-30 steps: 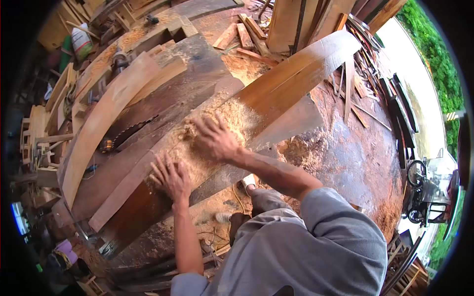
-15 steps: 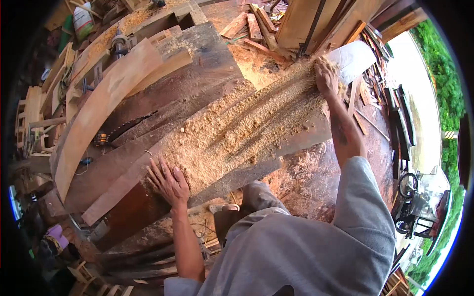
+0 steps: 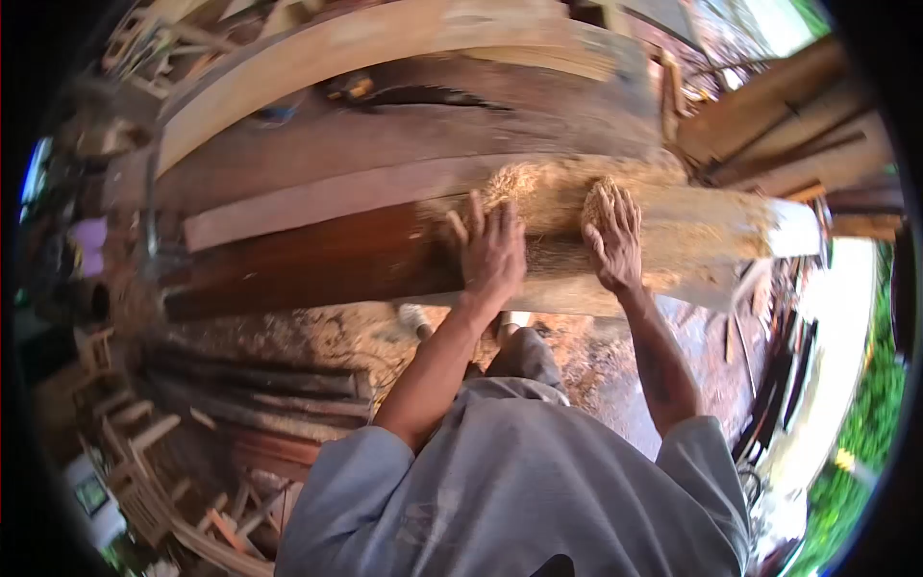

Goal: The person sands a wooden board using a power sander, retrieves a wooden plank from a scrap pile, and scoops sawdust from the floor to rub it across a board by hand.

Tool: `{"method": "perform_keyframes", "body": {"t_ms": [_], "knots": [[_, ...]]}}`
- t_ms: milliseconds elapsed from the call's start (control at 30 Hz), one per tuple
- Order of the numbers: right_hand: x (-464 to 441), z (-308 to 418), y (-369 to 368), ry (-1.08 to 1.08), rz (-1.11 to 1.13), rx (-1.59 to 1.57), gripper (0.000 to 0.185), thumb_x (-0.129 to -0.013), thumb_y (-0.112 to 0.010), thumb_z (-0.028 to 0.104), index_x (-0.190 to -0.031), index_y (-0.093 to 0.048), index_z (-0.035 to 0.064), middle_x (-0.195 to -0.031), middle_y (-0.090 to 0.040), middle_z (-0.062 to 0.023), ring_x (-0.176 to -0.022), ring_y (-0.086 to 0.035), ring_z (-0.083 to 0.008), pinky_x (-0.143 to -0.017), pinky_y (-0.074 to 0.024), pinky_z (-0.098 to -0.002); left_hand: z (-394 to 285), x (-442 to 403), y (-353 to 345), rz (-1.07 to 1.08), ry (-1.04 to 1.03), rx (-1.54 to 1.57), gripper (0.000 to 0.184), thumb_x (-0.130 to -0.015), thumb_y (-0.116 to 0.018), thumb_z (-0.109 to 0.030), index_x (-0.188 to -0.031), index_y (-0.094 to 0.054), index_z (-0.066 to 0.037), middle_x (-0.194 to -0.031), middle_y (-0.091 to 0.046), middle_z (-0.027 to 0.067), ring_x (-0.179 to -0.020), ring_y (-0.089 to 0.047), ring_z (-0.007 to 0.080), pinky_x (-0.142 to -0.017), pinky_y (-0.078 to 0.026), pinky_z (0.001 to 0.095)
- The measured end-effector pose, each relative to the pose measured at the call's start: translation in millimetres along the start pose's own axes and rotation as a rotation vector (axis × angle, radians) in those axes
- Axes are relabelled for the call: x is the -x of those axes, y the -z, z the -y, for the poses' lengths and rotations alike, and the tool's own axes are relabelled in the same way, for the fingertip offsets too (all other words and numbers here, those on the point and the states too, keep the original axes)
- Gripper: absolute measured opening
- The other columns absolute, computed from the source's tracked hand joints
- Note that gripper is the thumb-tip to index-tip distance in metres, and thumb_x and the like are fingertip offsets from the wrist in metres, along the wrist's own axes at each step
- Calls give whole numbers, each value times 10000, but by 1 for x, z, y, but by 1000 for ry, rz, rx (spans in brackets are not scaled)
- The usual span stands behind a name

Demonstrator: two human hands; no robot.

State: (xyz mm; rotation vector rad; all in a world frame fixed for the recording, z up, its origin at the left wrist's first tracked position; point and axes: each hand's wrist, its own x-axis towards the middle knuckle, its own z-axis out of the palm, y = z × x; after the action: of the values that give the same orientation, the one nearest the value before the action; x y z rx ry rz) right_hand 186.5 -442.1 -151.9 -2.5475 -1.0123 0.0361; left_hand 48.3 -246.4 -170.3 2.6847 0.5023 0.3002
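A long dark reddish board (image 3: 327, 255) lies across the bench in front of me, its right part dusted with sawdust and ending in a pale tip. My left hand (image 3: 492, 252) rests on the board near its middle, fingers spread, with a small heap of sawdust (image 3: 514, 181) just past the fingertips. To its right, my right hand (image 3: 615, 238) lies flat on the same board with its fingers extended. Sawdust clings around and beyond that hand. Neither hand shows anything held.
Behind the board are a curved pale plank (image 3: 365, 46) and a saw blade (image 3: 433, 97) in the bench top. Large timbers (image 3: 788, 115) lean at the upper right. Dark beams (image 3: 260, 389) and a wooden frame (image 3: 144, 462) lie at the lower left.
The view has turned. My right hand has come back from the board's far end towards my left hand, which has also moved along the board. Much of the sawdust layer has been swept off it.
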Motion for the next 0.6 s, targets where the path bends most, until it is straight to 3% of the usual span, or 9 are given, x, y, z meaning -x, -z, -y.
{"method": "perform_keyframes", "body": {"t_ms": [33, 100, 233, 367, 433, 500, 533, 600], "knots": [[0, 33, -13, 0, 14, 49, 697, -1001, -427, 573, -1578, -337, 193, -1638, -245, -204, -1517, -181, -421, -1238, -85, -555, 39, 15, 17, -64, 57, -11, 619, -1038, -481, -286, -1570, -293, -32, -1562, -400, 207, -1518, -160, 451, -1164, 14, 722], [-9, 97, -45, -25, 170, 267, 835, -967, -332, 730, -1623, -138, 251, -1685, -65, -165, -1548, -56, -369, -1238, 33, -577, 112, 38, 56, -50, 209, -168, 663, -1047, -465, -294, -1597, -198, -39, -1648, -221, 199, -1511, -90, 504, -1158, 59, 710], [-36, 247, -81, 53, 267, 272, 834, -969, -261, 750, -1624, -113, 254, -1683, -55, -159, -1548, -17, -372, -1234, -1, -599, 250, 79, 116, -38, 532, -248, 618, -1081, -297, -382, -1622, -146, -124, -1677, -93, 196, -1541, -37, 430, -1185, 55, 658], [-64, 363, -154, 264, 275, 211, 723, -1011, -415, 566, -1604, -215, 203, -1674, -120, -165, -1540, -84, -389, -1229, -62, -629, 369, 101, 140, -102, 685, -306, 678, -1072, -277, -503, -1623, -148, -131, -1687, -88, 170, -1539, -62, 442, -1170, -28, 690], [-65, 399, -187, 474, 237, 216, 673, -981, -496, 467, -1556, -351, 149, -1662, -175, -169, -1533, -129, -396, -1232, -87, -625, 390, 91, 147, -156, 703, -302, 670, -1073, -287, -478, -1615, -171, -100, -1682, -117, 173, -1536, -92, 441, -1178, -75, 681], [-65, 404, -203, 552, 191, 182, 615, -954, -547, 391, -1492, -462, 106, -1643, -233, -178, -1522, -164, -407, -1233, -116, -615, 397, 86, 148, -163, 680, -279, 672, -1074, -288, -479, -1614, -177, -95, -1682, -126, 171, -1536, -109, 428, -1186, -80, 663], [-62, 394, -207, 577, 64, 17, 612, -879, -623, 403, -1388, -569, 66, -1619, -279, -192, -1511, -191, -431, -1229, -143, -618, 391, 88, 149, -178, 649, -261, 675, -1074, -290, -480, -1614, -176, -91, -1682, -128, 170, -1537, -113, 420, -1192, -78, 651], [-52, 361, -199, 494, 2, 93, 637, -857, -638, 401, -1394, -564, 67, -1609, -300, -195, -1507, -204, -430, -1227, -147, -620, 375, 97, 150, -178, 587, -221, 679, -1075, -298, -476, -1614, -171, -83, -1680, -129, 176, -1540, -114, 411, -1201, -73, 630]]}}
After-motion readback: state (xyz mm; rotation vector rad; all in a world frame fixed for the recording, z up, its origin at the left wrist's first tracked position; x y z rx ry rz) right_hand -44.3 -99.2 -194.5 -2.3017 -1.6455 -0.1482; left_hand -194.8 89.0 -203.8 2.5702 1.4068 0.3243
